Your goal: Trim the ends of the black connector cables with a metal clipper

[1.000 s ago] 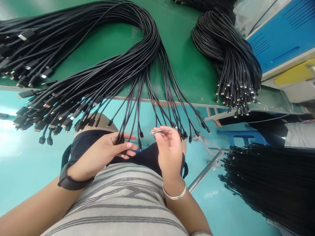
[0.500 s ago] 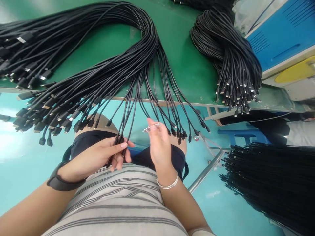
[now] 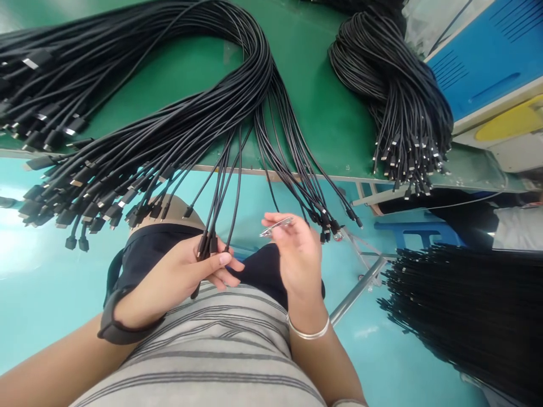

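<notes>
My left hand (image 3: 195, 263) is closed on the ends of several black cables (image 3: 207, 240), its thumb pressing one plug against the fingers. Those cables run down from the table edge into the hand. To its right, my right hand (image 3: 299, 249) pinches a small silver metal tool (image 3: 276, 226) between thumb and fingers; its exact kind is unclear. Just beyond that hand hangs a group of loose cable ends (image 3: 324, 217) with small plugs. The big cable bundle (image 3: 250, 85) curves across the table, with many more plugs (image 3: 91, 203) hanging over the edge at left.
The green table (image 3: 301, 68) ends just ahead of my lap. A second cable bundle (image 3: 390, 90) lies on it at right, near a blue machine (image 3: 500, 51). Lower right are a dark mass of cables (image 3: 466, 311), a blue stool (image 3: 419, 229) and a metal bar (image 3: 358, 291).
My right hand has moved right with the metal tool in it. My left hand has shifted slightly right, still gripping cable ends. Some hanging cables between the hands have swung right.
</notes>
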A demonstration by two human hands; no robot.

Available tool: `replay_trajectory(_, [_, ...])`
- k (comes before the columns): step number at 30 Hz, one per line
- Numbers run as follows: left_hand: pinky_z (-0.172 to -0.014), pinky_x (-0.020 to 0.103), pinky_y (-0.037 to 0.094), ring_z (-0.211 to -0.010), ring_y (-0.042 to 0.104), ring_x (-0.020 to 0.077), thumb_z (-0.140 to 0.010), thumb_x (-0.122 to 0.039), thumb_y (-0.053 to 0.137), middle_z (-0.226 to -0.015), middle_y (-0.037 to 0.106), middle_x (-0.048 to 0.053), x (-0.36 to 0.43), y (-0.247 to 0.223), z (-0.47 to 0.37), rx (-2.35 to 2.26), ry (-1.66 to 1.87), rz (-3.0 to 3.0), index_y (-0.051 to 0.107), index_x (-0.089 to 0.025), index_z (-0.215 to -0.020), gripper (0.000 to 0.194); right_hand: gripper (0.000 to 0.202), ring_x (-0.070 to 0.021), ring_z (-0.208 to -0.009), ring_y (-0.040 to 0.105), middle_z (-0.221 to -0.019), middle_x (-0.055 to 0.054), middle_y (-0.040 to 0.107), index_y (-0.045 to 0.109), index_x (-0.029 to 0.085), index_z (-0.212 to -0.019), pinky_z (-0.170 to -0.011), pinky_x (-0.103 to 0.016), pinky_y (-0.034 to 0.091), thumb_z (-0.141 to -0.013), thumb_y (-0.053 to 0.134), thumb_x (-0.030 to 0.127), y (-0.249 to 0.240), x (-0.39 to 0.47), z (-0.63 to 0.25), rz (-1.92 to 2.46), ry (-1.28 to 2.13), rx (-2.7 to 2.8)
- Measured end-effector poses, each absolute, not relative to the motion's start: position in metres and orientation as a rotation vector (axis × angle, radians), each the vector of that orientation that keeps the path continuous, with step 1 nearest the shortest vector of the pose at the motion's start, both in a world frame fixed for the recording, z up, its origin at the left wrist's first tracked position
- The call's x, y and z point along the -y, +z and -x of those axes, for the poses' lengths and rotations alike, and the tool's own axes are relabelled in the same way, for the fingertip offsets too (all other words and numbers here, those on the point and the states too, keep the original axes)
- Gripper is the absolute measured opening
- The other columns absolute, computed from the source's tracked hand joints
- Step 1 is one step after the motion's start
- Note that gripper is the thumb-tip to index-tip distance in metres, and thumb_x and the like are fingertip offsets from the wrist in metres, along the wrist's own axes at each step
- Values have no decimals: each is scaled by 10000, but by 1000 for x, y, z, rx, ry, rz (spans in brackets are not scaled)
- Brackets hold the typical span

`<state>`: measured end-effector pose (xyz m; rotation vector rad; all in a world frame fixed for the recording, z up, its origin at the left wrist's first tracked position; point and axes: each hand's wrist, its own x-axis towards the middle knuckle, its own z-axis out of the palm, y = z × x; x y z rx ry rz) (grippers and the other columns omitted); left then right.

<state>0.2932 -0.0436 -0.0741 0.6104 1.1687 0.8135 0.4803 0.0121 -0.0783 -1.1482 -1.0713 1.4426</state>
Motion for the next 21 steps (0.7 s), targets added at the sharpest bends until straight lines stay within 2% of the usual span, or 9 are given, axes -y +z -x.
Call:
replay_trajectory(3, [-586,281,625,-670,753,214,-822,-472,764,-872,791,104,45,-71,-298,-1211,848,-594,593,-162,-877,358,171,-155,-960,686,-1006,-7,724,715,257,-959,-859,-279,566,-799,776,254,-76,1,-467,1011,1632,950])
replay_trajectory(6, [-570,292,627,-658,750,224,-788,-495,788,-859,788,98,45,-69,-302,-1243,872,-591,597,-165,-872,391,169,-171,-926,725,-915,7,740,713,263,-969,-885,-325,590,-809,769,262,-75,7,-458,988,1731,831])
replay_trajectory(11, [-570,294,631,-655,743,221,-774,-500,796,-841,779,88,45,-69,-303,-1255,898,-608,647,-156,-901,396,177,-202,-937,750,-922,-13,766,709,247,-970,-900,-374,609,-812,769,297,-76,14,-454,1029,1753,770])
replay_trajectory(21, [-578,274,628,-648,734,209,-776,-476,802,-794,767,74,46,-70,-304,-1230,915,-596,671,-149,-934,387,133,-180,-893,768,-916,-7,773,700,240,-962,-833,-317,638,-841,742,275,-75,17,-448,1066,1726,737])
